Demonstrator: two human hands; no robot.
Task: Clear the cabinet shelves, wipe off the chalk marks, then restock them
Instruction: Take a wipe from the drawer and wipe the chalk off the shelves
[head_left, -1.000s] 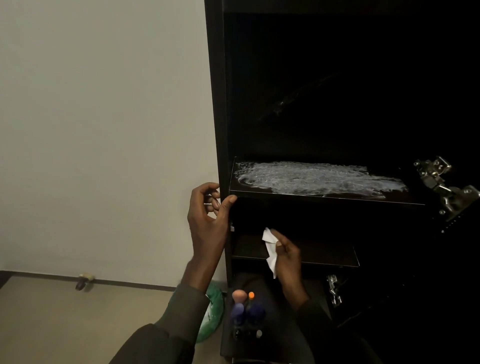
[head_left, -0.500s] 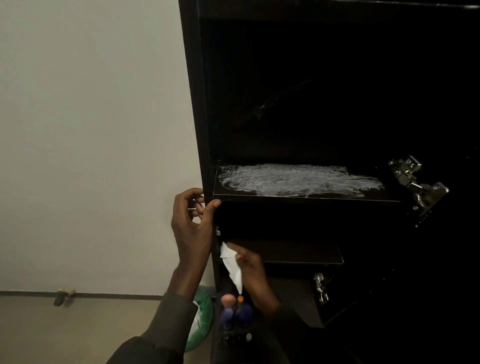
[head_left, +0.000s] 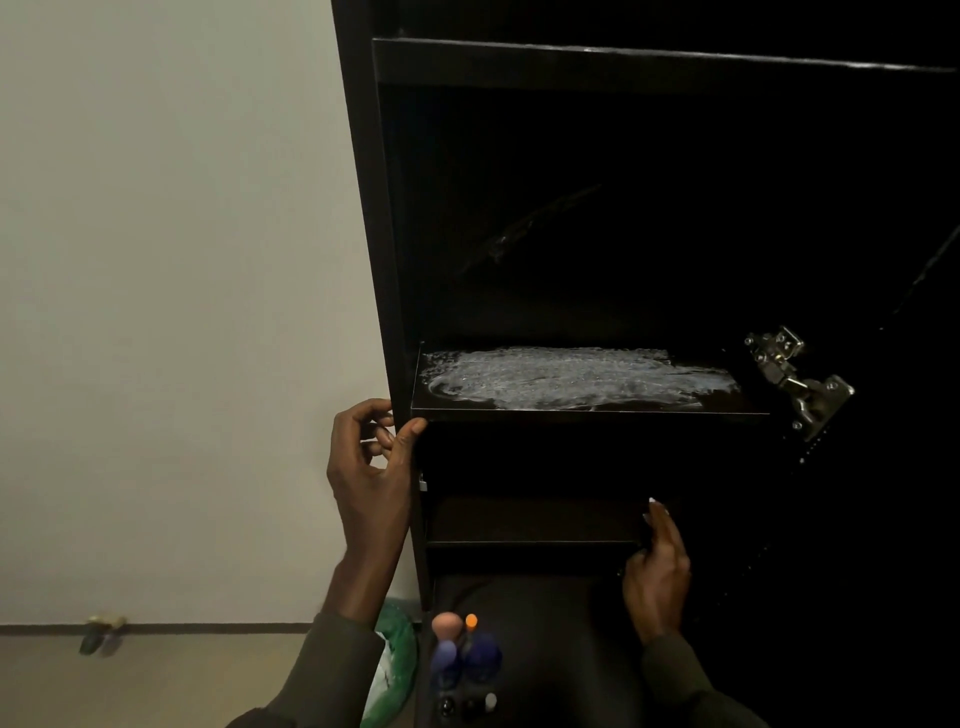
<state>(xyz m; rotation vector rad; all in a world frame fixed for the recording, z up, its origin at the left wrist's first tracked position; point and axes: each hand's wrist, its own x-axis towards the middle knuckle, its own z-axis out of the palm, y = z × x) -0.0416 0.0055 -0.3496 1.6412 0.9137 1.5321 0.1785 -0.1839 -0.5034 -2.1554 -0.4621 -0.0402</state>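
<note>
White chalk marks (head_left: 571, 378), judged powdery and easily smeared, coat the stiff shelf (head_left: 587, 413), whose corner is touched by the curled left hand (head_left: 369, 467); the right hand's (head_left: 657, 571) grip cannot be told.

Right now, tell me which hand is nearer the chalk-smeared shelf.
Left. The left hand has its thumb at the front left corner of the chalk-smeared shelf. The right hand is lower, at the right end of the shelf below.
</note>
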